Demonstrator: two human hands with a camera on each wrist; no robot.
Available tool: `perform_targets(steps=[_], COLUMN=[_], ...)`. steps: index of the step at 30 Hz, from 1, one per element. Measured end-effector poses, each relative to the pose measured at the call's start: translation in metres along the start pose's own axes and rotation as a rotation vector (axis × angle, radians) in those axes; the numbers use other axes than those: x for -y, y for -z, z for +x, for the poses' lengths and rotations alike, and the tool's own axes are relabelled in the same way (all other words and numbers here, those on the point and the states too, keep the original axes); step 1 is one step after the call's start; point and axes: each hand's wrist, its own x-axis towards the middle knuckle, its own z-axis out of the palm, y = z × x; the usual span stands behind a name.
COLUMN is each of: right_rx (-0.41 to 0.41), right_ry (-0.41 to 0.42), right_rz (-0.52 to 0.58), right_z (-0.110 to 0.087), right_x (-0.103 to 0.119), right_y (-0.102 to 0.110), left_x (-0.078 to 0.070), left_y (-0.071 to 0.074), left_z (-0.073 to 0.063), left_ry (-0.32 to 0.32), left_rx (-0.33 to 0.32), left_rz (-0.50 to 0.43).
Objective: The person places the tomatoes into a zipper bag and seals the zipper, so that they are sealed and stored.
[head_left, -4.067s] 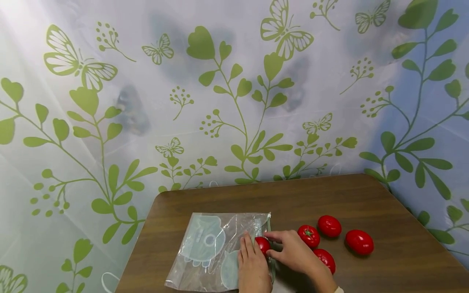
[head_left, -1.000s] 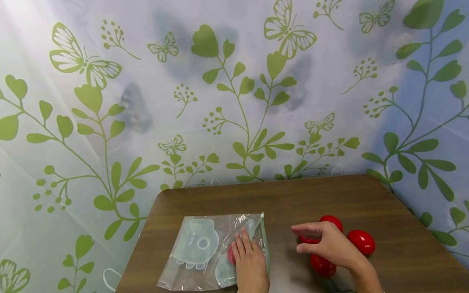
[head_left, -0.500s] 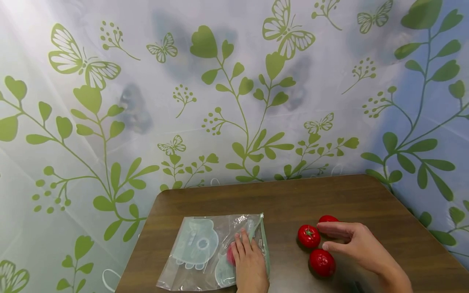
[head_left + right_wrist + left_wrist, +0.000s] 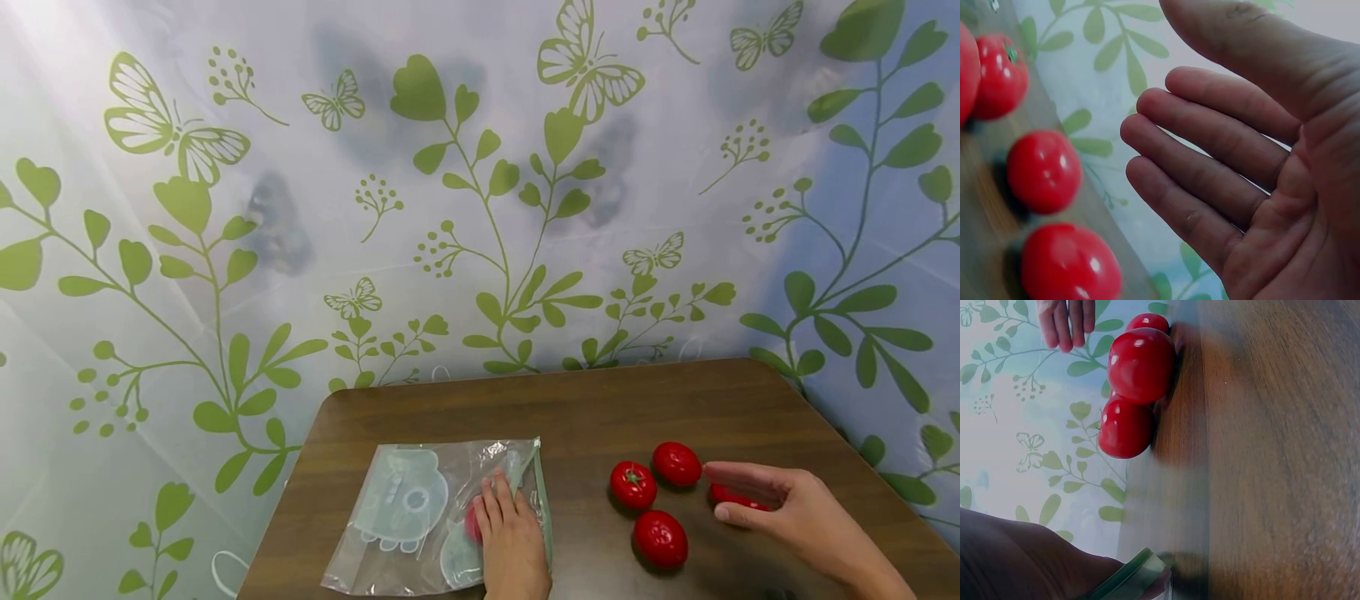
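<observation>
My left hand [image 4: 512, 537] rests with extended fingers on a clear zip bag [image 4: 360, 567] printed with pale blue animal shapes. Inside the bag, beside those fingers, a red tomato [image 4: 472, 523] shows through the plastic. The bag's green-edged opening [image 4: 1125, 575] lies by the thumb in the left wrist view. My right hand [image 4: 806, 512] hovers over the rightmost tomato [image 4: 735, 497], partly covering it in the head view. Its fingers are straight, the thumb is apart, and the palm [image 4: 1285, 250] holds nothing.
Left of the right hand sit three more red tomatoes: one with a green stem mark [image 4: 633, 485], one behind it [image 4: 677, 464] and one nearer [image 4: 661, 540]. The brown wooden table [image 4: 570, 400] ends at a leaf-and-butterfly-patterned curtain [image 4: 465, 275].
The tomato first seen between both hands at the bag's opening is now inside the bag. My right hand has moved right, past the other tomatoes, to the rightmost one. The left hand stays on the bag.
</observation>
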Motion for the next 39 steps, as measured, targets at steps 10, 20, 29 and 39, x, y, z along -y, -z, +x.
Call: perform_targets(steps=[10,20,29,39], right_rx=[-0.051,-0.097,-0.166,-0.097], right_ry=[-0.06,-0.08,-0.069,-0.147], right_rz=[-0.114,-0.094,-0.096,-0.105], right_z=[-0.012,-0.022,-0.026,-0.019], right_x=[-0.023,-0.05,-0.068,-0.082], right_y=[0.021,0.038,0.044,0.045], left_x=[0.001,0.001,0.001,0.001], left_y=[-0.003,-0.003,-0.002,0.0], left_z=[0.0,0.001,0.001,0.001], left_ry=[-0.009,-0.006,-0.002,0.001], left_rx=[-0.018,-0.016,-0.007,0.017], left_rz=[0.013,0.011,0.009,0.005])
